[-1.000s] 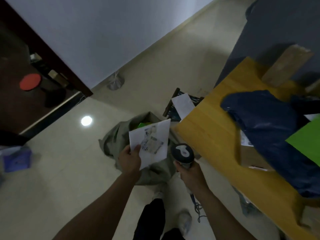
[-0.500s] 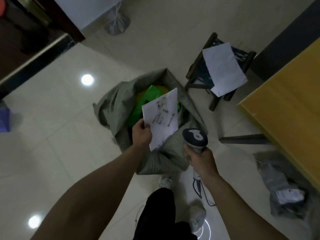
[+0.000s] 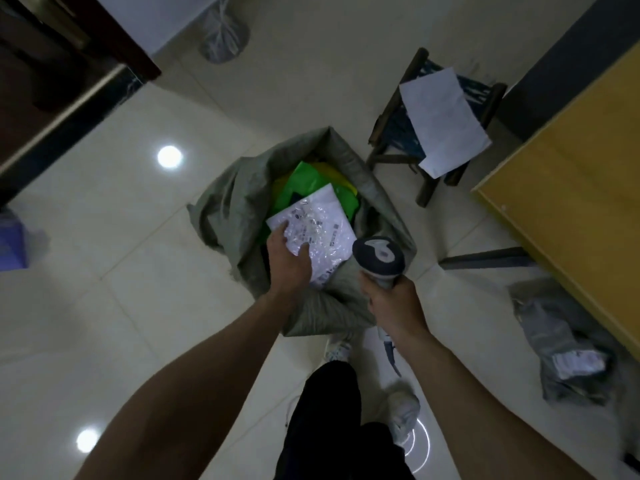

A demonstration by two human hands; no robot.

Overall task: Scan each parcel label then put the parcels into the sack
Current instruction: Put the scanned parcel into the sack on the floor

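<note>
A grey-green sack (image 3: 239, 199) stands open on the floor in front of me. Inside it lie a green parcel (image 3: 304, 181) and a yellow one (image 3: 341, 178). My left hand (image 3: 287, 261) holds a flat white parcel (image 3: 325, 230) with a printed label, lying over the sack's mouth, thumb on top of it. My right hand (image 3: 391, 303) grips the handle of a grey barcode scanner (image 3: 379, 258) beside the sack's right rim; its cable hangs down toward my shoes.
A small wooden stool (image 3: 412, 133) with a white sheet (image 3: 443, 119) on it stands behind the sack. The yellow table (image 3: 571, 181) edge is at the right. A grey parcel (image 3: 568, 344) lies on the floor beneath it. My legs and shoes are below.
My left hand has lowered the white parcel from upright to flat over the sack's opening. The view has tilted down slightly; the scanner hand has stayed in place.
</note>
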